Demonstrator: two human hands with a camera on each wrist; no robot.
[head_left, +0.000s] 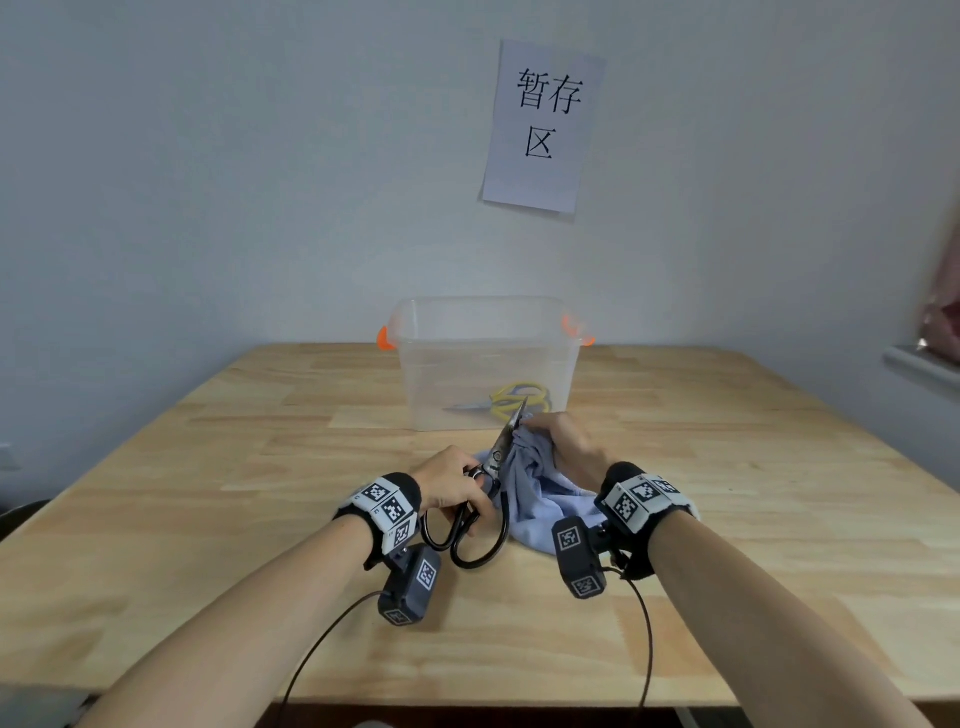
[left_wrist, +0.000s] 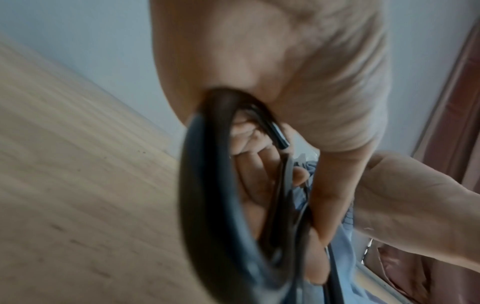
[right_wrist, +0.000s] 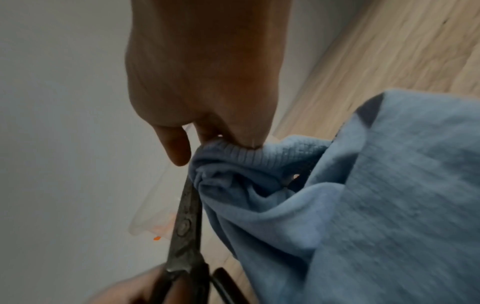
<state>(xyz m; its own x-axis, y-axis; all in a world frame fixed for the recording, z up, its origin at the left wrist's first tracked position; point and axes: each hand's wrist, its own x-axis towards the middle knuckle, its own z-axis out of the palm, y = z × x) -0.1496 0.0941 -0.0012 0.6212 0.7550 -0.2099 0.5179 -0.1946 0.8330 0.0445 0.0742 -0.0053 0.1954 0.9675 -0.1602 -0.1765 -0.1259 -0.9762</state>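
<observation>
My left hand (head_left: 457, 488) grips the black handle loops of large dark metal scissors (head_left: 501, 452), whose blades point up and away, closed together. The handles fill the left wrist view, scissors (left_wrist: 207, 195), with my fingers curled through them. My right hand (head_left: 563, 441) bunches a light blue cloth (head_left: 545, 499) against the right side of the blades. In the right wrist view the fingers (right_wrist: 233, 131) pinch a ribbed edge of the cloth (right_wrist: 363, 195) beside the scissors (right_wrist: 185, 222). The cloth's lower part lies on the wooden table (head_left: 208, 493).
A clear plastic bin (head_left: 483, 358) with orange handle clips stands just behind the hands; yellow-handled scissors (head_left: 514, 397) lie inside it. A paper sign (head_left: 543, 127) hangs on the wall. Cables trail from both wrist cameras toward the table's near edge.
</observation>
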